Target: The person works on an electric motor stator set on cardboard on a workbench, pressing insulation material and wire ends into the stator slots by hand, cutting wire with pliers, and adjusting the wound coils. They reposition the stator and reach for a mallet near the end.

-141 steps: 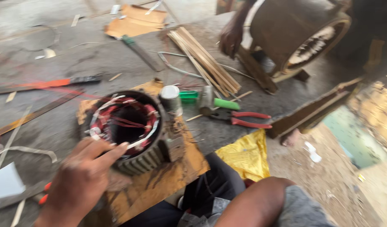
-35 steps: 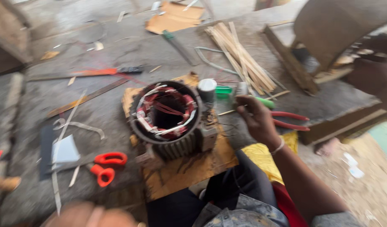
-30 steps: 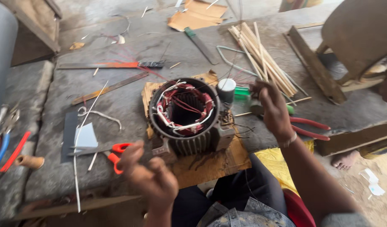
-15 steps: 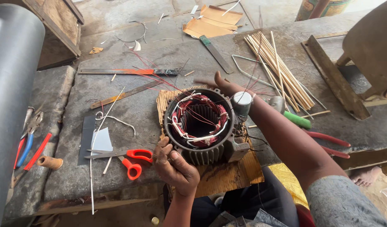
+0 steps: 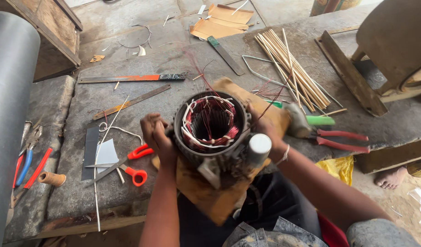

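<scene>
The motor stator (image 5: 210, 126) is gripped on both sides by the left hand (image 5: 156, 133) and right hand (image 5: 264, 128); orange scissors (image 5: 136, 164) lie just beside the left hand.

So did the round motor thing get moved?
Yes. The motor stator has been tipped up toward the person, lifting the brown board past the stone slab's edge.

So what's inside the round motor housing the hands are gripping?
Inside the motor housing sit copper-red wire coils tied with white lacing around an open bore. The bottom of the bore is dark and cannot be made out.
</scene>
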